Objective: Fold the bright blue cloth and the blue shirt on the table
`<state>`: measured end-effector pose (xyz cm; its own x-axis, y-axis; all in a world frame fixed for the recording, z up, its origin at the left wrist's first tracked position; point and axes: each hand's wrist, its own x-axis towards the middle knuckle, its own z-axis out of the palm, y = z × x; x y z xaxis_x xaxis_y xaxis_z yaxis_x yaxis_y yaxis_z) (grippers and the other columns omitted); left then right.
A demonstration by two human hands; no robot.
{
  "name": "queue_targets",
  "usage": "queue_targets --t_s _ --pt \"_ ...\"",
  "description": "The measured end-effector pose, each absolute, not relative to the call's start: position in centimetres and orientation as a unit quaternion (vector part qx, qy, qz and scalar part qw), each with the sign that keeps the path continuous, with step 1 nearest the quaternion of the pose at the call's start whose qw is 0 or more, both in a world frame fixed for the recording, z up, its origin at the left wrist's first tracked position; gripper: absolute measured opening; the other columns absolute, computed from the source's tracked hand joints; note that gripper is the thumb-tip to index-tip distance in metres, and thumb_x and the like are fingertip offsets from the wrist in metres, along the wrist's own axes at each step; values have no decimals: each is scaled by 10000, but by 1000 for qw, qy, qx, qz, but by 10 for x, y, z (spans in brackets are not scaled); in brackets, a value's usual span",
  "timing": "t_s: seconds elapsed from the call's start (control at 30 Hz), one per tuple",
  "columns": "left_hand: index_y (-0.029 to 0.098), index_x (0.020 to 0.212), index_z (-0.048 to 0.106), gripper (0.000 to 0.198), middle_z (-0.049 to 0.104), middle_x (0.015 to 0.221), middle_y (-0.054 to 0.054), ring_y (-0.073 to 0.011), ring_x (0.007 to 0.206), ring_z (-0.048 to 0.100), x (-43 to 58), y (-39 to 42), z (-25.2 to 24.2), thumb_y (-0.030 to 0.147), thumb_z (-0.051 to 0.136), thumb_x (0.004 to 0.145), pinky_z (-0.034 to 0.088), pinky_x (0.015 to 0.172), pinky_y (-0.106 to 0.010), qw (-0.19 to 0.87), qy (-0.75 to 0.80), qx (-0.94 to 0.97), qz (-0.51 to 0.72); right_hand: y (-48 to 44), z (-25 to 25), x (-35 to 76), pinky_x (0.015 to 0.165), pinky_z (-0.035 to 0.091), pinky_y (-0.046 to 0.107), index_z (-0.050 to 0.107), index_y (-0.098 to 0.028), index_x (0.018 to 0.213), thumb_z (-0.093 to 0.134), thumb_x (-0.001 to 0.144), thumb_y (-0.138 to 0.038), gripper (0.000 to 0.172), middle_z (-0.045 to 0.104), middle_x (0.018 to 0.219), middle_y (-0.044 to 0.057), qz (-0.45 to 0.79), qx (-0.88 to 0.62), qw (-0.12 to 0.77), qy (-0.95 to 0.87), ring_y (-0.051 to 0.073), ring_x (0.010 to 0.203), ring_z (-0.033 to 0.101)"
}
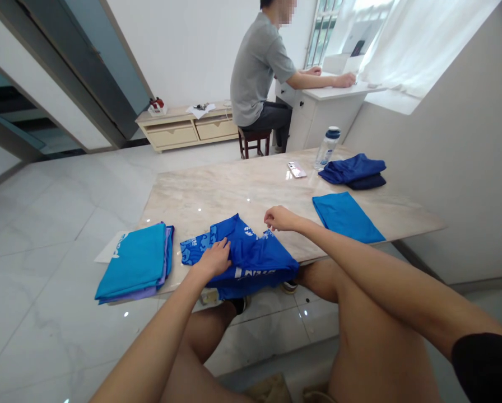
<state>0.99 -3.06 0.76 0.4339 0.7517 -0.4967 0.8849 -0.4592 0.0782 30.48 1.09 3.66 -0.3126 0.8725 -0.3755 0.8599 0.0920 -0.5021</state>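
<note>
A blue printed shirt (255,253) with white lettering lies rumpled at the table's near edge, part of it hanging over. My left hand (217,258) rests on its left part, fingers stretched out over the fabric. At the upper right edge of the shirt, my right hand (281,218) has its fingers curled in a pinch, where the cloth comes to a small peak under the fingertips. To the left sits a stack of folded garments (135,260), teal on top with purple and dark blue beneath. A flat folded bright blue garment (347,215) lies to the right.
On the marble-look table (209,190) are a phone (297,169), a clear water bottle (327,149) and dark blue bundled clothes (354,169). Beyond it, a person (259,67) sits on a stool (254,140) at a white desk (326,106). A low cabinet (173,137) stands against the wall.
</note>
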Motion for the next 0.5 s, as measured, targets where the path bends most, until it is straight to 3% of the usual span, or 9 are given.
queue_targets --t_s 0.13,0.27,0.33,0.4,0.5 --pt "151 1721 405 759 282 1825 -200 -418 1659 350 -4 -31 4 320 630 1016 455 1251 -581 173 500 830 -176 6 29 294 928 572 263 832 -136 1149 791 913 -201 248 839 1120 124 297 -568 -61 -765 265 1072 785" --pt "189 1695 457 728 339 1806 -191 -413 1642 386 -7 -33 5 296 652 1002 481 1232 -575 171 500 836 -151 -4 15 281 951 566 329 756 -158 1340 1014 721 -441 728 726 1347 183 240 -500 -160 -816 347 1234 693" --pt "196 1697 452 725 335 1810 -184 -400 1644 384 -8 -33 6 289 649 1005 491 1225 -559 168 498 837 -155 -9 12 277 984 553 381 754 -146 1326 1058 639 -491 827 653 1414 231 186 -487 -186 -833 409 1323 610" --pt "200 1707 437 730 323 1818 -173 -390 1648 377 -9 -32 5 296 641 1013 496 1223 -546 165 496 838 -160 -12 12 276 979 539 391 787 -145 1229 1037 678 -481 693 653 1384 233 172 -481 -206 -834 423 1329 581" --pt "172 1721 413 746 308 1823 -176 -378 1659 360 -13 -29 1 307 626 1020 452 1267 -521 163 491 842 -153 -10 16 282 896 522 333 810 -164 1115 929 816 -415 408 718 1261 182 206 -472 -224 -828 359 1223 640"
